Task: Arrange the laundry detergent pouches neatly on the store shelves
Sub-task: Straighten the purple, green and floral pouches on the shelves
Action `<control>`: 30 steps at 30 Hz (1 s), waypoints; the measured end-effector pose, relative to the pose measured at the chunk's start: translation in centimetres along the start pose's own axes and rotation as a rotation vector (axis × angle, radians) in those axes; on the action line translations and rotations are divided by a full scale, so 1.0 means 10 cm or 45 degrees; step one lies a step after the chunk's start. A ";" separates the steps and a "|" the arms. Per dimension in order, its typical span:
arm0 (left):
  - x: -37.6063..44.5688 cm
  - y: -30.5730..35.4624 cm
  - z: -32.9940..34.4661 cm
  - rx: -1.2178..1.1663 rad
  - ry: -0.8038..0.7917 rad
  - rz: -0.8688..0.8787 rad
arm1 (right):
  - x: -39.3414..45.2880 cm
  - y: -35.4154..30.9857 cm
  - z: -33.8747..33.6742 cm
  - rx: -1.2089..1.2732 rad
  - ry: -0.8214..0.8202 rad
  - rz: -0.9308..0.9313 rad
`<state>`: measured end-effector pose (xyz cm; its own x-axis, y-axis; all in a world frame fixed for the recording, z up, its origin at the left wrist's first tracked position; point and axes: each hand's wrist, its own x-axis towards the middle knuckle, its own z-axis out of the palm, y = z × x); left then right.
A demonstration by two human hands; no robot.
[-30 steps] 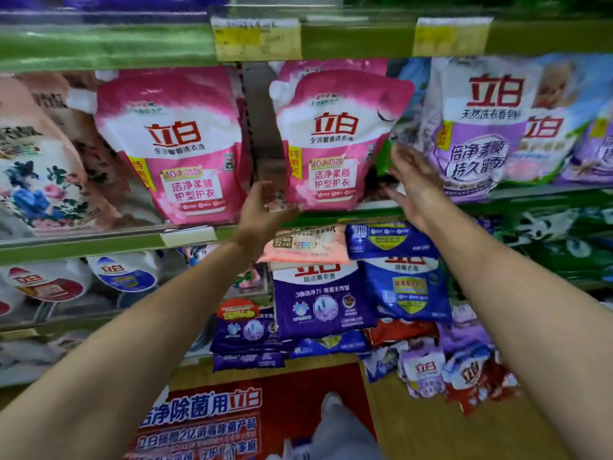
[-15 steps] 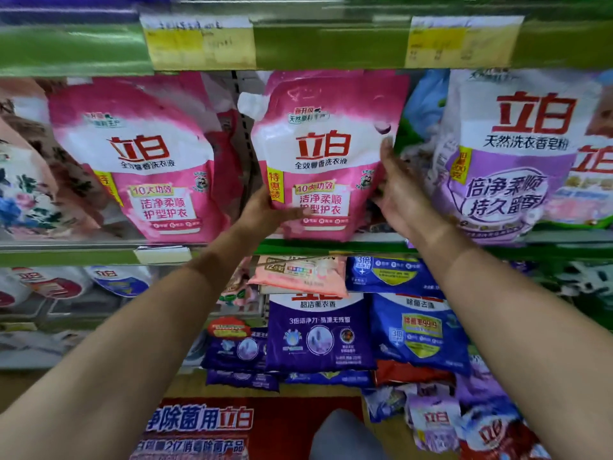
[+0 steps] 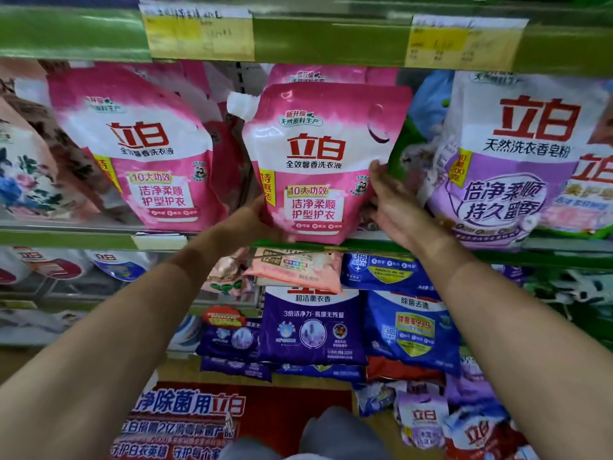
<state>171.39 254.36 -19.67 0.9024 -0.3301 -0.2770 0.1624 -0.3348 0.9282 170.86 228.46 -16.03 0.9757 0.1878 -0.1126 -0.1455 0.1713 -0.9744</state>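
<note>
A pink laundry detergent pouch with a white spout stands upright at the front of the green shelf, another pink pouch right behind it. My left hand grips its lower left corner. My right hand presses flat against its right edge, fingers pointing up. A second pink pouch stands to the left on the same shelf.
A purple-and-white soap powder bag stands just right of my right hand. Floral pouches fill the far left. Below, purple and blue bags are stacked. More bags lie on the floor. A shelf edge with price tags runs overhead.
I have come closer to the shelf. My left hand moved from the shelf edge onto the pouch's lower left corner, and my right hand slid in against its right side.
</note>
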 end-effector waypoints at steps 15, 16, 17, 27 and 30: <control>0.01 0.00 0.06 0.218 0.148 0.023 | 0.01 0.17 -0.01 -0.147 -0.007 0.109; 0.01 -0.01 0.04 0.264 0.121 0.013 | 0.02 0.20 -0.04 -0.182 -0.081 0.132; 0.01 -0.03 0.04 0.287 0.111 0.014 | 0.02 0.24 -0.07 -0.245 -0.137 0.153; 0.02 -0.05 0.01 0.089 0.175 0.054 | 0.08 0.40 -0.09 -0.342 -0.062 0.112; -0.01 0.02 -0.01 0.149 0.119 0.042 | 0.04 0.28 -0.11 -0.333 -0.166 0.150</control>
<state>171.36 254.38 -19.48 0.9405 -0.2610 -0.2175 0.0893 -0.4277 0.8995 171.03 227.96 -19.05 0.9231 0.3169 -0.2180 -0.1923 -0.1107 -0.9751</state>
